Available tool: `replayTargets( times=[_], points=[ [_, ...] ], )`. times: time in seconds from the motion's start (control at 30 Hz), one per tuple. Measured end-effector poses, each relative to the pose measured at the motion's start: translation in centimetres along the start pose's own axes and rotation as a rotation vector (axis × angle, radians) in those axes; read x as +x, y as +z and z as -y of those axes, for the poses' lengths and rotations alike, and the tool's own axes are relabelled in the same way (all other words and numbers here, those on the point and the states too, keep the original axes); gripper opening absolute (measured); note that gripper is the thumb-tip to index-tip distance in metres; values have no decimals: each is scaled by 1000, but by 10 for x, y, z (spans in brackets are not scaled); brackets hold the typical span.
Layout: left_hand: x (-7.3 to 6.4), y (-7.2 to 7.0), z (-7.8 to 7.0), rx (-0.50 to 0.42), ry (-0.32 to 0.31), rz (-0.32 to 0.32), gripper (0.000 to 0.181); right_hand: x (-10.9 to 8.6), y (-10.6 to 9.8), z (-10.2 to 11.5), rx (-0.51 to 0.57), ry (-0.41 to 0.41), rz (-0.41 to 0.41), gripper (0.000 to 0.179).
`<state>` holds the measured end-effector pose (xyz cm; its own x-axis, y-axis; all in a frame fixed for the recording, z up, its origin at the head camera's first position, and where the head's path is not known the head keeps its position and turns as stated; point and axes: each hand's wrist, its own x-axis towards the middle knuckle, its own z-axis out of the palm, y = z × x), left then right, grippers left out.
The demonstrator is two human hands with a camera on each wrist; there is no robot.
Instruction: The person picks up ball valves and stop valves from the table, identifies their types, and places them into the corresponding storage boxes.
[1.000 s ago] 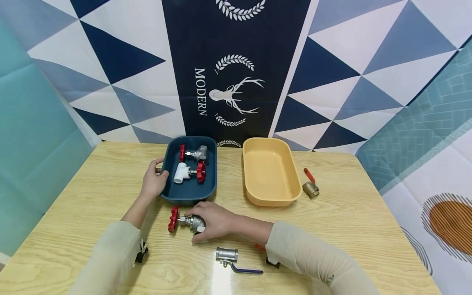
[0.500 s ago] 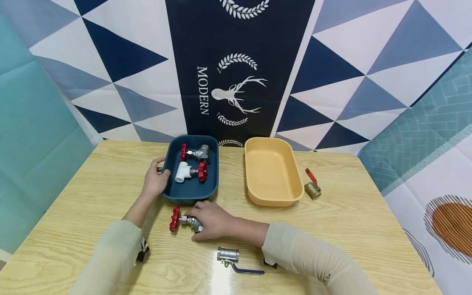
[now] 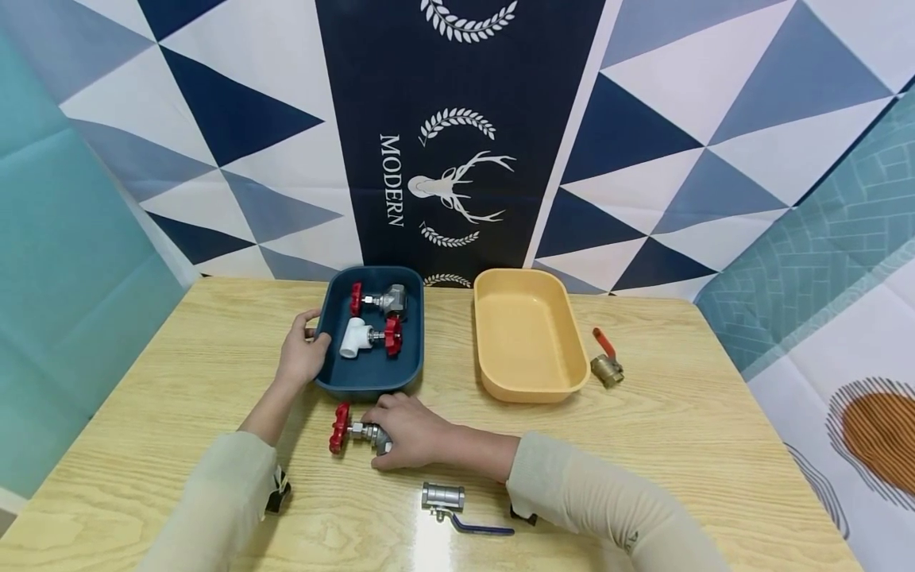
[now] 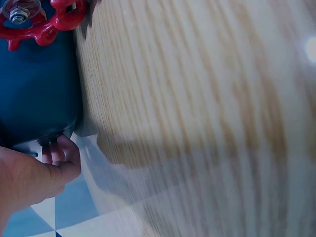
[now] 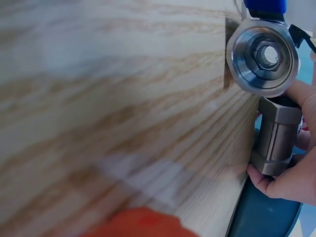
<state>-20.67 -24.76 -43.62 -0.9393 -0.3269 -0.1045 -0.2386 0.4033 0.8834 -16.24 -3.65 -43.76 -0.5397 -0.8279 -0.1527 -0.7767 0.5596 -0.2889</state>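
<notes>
My left hand (image 3: 302, 351) grips the left wall of a dark blue bin (image 3: 368, 381), thumb at the rim. In the left wrist view its fingers (image 4: 69, 150) curl against the bin's outside. Inside the bin lie a metal valve (image 3: 391, 300) with a red handwheel and a white tee-shaped valve (image 3: 353, 338) with another. Just in front of the bin, my right hand (image 3: 411, 433) holds the body of a metal gate valve (image 3: 368, 431), whose red handwheel points left. In the right wrist view thumb and fingers clasp both ends of the valve body (image 5: 276, 138), at the table surface.
A steel ball valve (image 3: 443, 496) with a blue lever lies nearer me. A yellow bin (image 3: 529, 393) stands right of the blue one, with a brass ball valve (image 3: 608, 371) with a red lever beside it. A blurred red object (image 5: 140, 224) edges into the right wrist view.
My right hand and forearm have shifted slightly left, the hand covering more of the valve body. The left hand stays on the blue bin. The head view has shifted a little.
</notes>
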Motion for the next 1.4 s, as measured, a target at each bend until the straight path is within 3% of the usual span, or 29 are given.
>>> replayTargets(
  times=[0.97, 1.4],
  points=[
    [-1, 0, -3, 13, 12, -8, 51, -6, -4, -3, -64, -69, 2, 55],
    [2, 0, 0, 8, 27, -11, 50, -13, -11, -4, 5, -49, -5, 52]
  ],
)
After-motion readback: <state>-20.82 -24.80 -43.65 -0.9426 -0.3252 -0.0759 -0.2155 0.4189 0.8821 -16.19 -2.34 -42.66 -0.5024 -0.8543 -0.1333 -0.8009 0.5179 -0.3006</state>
